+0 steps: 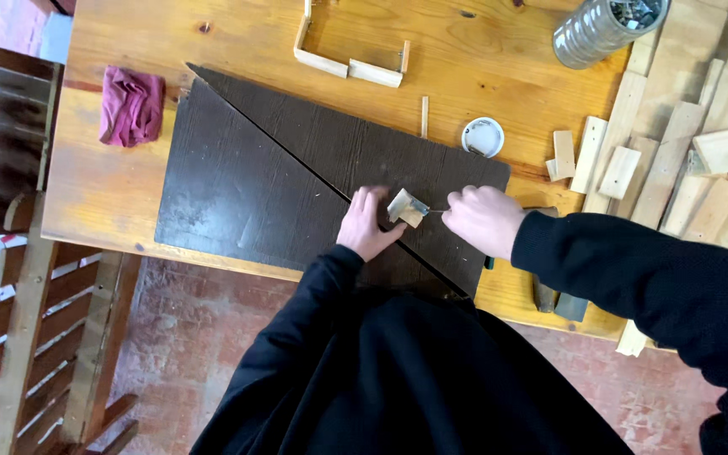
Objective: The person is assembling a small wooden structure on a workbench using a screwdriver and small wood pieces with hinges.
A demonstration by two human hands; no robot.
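The person leans over the bench (103,194), both hands low on a dark brown board (246,185) that lies flat on the pale wood. The left hand (366,226) rests on the board with its fingers stretched forward and the thumb out, pressing against a small wooden block (404,208) that sits just beside its fingertips. The right hand (484,219) is curled into a loose fist just right of the block, pinching something thin that runs toward the block; what it is I cannot tell from here. The block sits between the two hands, touching the left one, on the near right part of the board, close to a straight seam that crosses the board diagonally.

Beyond the right hand lies a small round white lid (483,136), and further beyond it a ribbed clear jar (602,29) on its side. To the right of the right hand a heap of pale wood offcuts (684,168) covers the bench. Far beyond the hands sits an unfinished little wooden frame (351,63). Well off to the left of the left hand a crumpled dark red rag (131,105) lies at the board's far corner
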